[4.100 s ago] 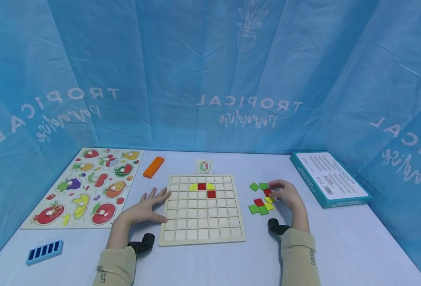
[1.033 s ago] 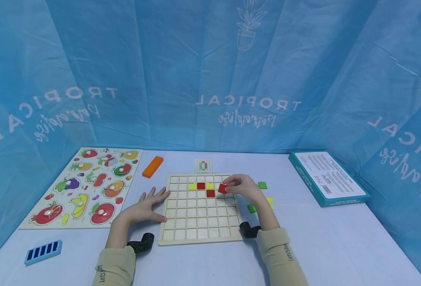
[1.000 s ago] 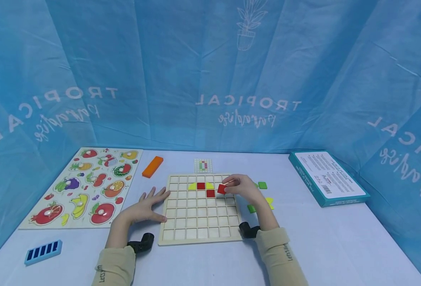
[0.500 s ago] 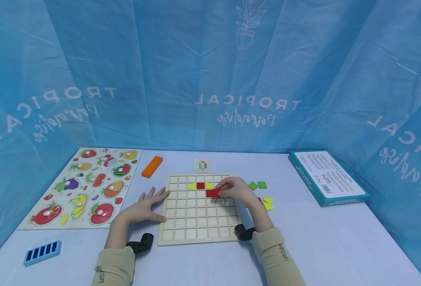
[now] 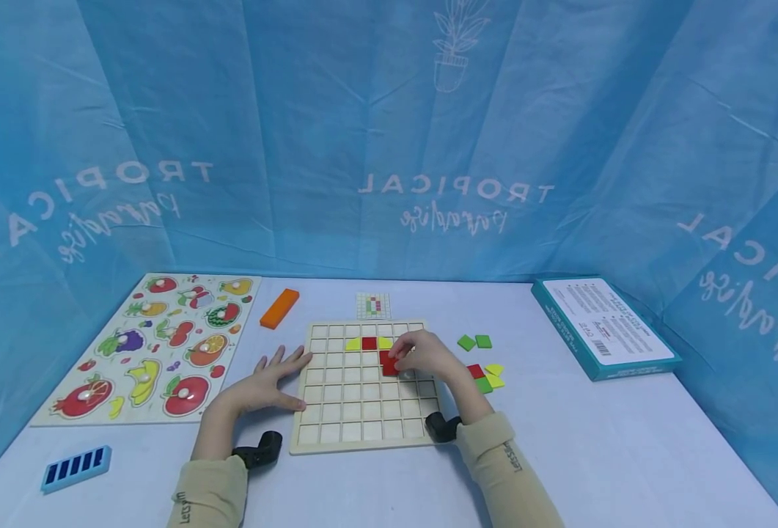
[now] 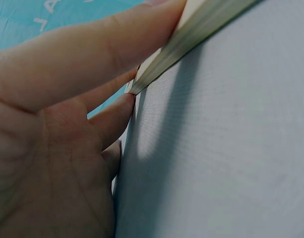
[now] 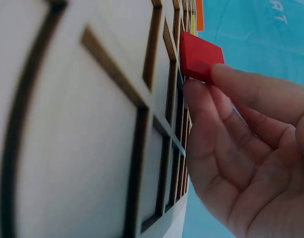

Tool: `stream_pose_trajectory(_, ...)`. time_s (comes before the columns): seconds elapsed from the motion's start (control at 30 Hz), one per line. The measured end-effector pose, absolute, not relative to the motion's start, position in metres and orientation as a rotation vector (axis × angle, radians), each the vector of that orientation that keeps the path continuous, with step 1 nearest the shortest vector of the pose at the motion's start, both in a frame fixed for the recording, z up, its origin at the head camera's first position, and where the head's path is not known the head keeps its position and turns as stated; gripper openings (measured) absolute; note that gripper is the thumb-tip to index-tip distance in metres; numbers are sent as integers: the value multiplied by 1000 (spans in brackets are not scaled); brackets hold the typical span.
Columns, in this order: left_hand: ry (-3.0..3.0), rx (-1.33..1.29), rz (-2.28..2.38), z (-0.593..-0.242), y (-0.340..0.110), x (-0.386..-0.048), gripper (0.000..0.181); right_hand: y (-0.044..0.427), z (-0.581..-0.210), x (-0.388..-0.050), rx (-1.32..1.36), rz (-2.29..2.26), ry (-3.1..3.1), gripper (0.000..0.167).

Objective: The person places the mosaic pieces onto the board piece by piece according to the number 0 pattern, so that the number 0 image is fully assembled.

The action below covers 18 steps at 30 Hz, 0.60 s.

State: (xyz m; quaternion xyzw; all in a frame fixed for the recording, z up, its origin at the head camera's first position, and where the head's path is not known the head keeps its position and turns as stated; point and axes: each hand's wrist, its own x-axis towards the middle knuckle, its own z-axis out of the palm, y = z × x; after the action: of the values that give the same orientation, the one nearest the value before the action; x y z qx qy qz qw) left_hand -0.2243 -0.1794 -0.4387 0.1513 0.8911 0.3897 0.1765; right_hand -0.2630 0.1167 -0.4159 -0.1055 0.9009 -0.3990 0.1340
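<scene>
A wooden grid board (image 5: 352,433) lies on the white table. Near its top are a red tile (image 5: 369,343) with a yellow piece (image 5: 353,344) on its left and another (image 5: 385,342) on its right. My right hand (image 5: 424,356) pinches a red square tile (image 5: 389,367) just below another red one; in the right wrist view the pinched tile (image 7: 201,57) is tilted over the grid. My left hand (image 5: 263,385) is spread, its fingertips touching the board's left edge, as the left wrist view also shows at the board's side (image 6: 167,62).
Right of the board lie green tiles (image 5: 483,342), a red tile (image 5: 475,371) and yellow pieces (image 5: 496,381). A small pattern card (image 5: 373,306) is behind it. Around stand a fruit puzzle (image 5: 191,315), an orange block (image 5: 279,308), a blue slotted piece (image 5: 75,469) and a teal box (image 5: 605,328).
From the loose pieces, my right hand has taken a red tile and carried it left over the board, lately a little lower, below the upper red tile. My left hand stays at the edge.
</scene>
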Motion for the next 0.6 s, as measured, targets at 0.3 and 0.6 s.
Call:
stream_pose_trajectory(0.3, 2525, 396, 1103, -440, -179, -226, 94, 115, -413, -260, -347, -1119, 2603, 8)
stream_pose_trajectory(0.6, 2525, 409, 1101, -440, -179, -225, 93, 113, -413, -259, -290, -1051, 2631, 8)
